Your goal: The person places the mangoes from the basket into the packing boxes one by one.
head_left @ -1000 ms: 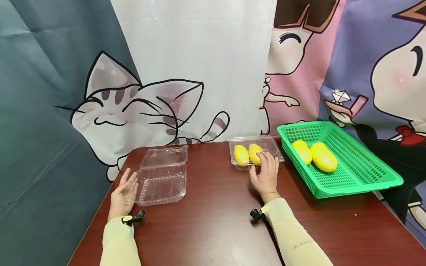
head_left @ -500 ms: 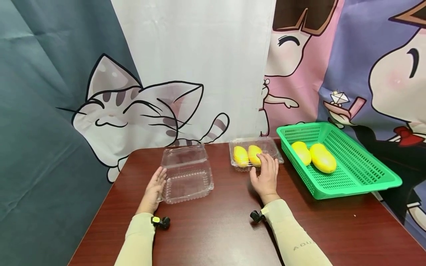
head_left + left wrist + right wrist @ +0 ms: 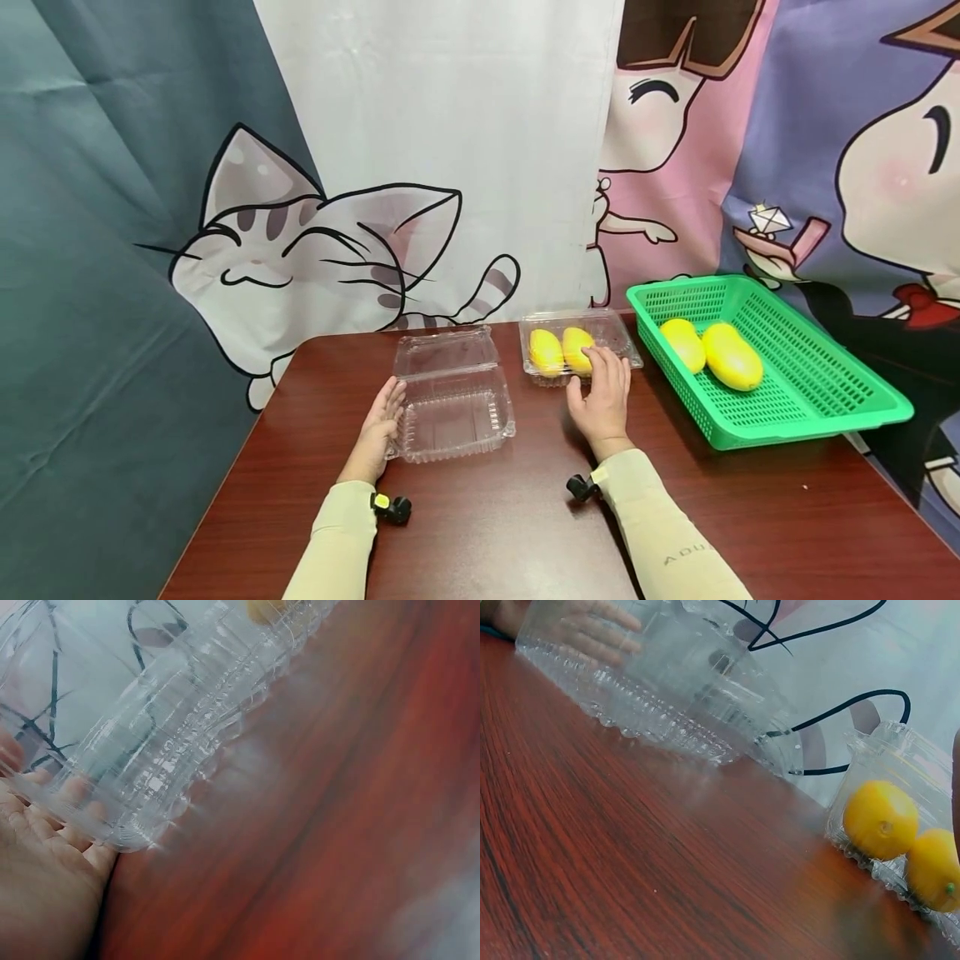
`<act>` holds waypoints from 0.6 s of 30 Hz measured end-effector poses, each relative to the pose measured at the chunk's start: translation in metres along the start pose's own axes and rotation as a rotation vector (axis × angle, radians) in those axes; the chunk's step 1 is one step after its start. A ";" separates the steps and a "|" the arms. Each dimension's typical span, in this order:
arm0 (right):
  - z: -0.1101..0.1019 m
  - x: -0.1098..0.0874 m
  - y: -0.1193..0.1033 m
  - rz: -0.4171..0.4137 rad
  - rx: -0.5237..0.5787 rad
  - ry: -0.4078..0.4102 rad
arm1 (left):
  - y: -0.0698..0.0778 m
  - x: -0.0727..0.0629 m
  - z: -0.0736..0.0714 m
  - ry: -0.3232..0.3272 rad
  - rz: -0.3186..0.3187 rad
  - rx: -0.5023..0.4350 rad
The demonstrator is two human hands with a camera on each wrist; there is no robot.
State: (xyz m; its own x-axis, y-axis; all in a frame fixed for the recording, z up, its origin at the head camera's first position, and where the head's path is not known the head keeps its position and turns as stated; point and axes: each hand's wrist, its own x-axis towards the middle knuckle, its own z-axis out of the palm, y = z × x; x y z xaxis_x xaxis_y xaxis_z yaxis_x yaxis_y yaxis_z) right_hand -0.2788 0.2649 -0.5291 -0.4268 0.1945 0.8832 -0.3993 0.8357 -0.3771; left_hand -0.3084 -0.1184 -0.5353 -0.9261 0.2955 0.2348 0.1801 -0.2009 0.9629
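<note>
An empty clear plastic clamshell box (image 3: 450,421) lies on the table with its lid folded back. My left hand (image 3: 382,425) lies along the box's left side, fingers straight against the wall; the left wrist view shows the fingers (image 3: 79,832) at the ribbed box corner. Farther back, a second clear box (image 3: 613,337) holds two yellow mangoes (image 3: 546,353), its lid down over them. Beside that box's front right is my right hand (image 3: 602,404), fingers loosely bent and overlapping the right mango in the head view. The right wrist view shows these mangoes (image 3: 881,820) through the plastic.
A green perforated basket (image 3: 817,433) stands at the right with two more yellow mangoes (image 3: 731,358) in it. Behind the dark red wooden table (image 3: 480,517) hangs a cartoon-printed cloth (image 3: 450,100).
My left hand has pushed the lidless-side-up box rightward across the table, toward the mango box. The right hand has stayed where it was.
</note>
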 end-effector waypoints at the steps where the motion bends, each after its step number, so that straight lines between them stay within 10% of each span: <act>1: 0.000 0.000 0.000 0.001 0.001 0.003 | 0.000 0.000 0.001 -0.003 -0.002 0.001; 9: -0.013 0.018 0.000 0.002 0.050 0.013 | -0.002 -0.003 0.010 -0.033 0.028 -0.019; 18: -0.076 0.097 -0.003 0.066 0.106 -0.106 | -0.004 -0.006 0.011 0.016 0.023 -0.022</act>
State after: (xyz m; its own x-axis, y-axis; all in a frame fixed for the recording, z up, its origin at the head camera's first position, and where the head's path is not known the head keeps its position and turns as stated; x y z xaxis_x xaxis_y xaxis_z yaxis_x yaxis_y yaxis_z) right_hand -0.2576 0.3206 -0.4212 -0.5356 0.1870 0.8235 -0.4484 0.7633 -0.4650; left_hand -0.2997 -0.1096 -0.5392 -0.9270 0.2754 0.2547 0.1942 -0.2285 0.9540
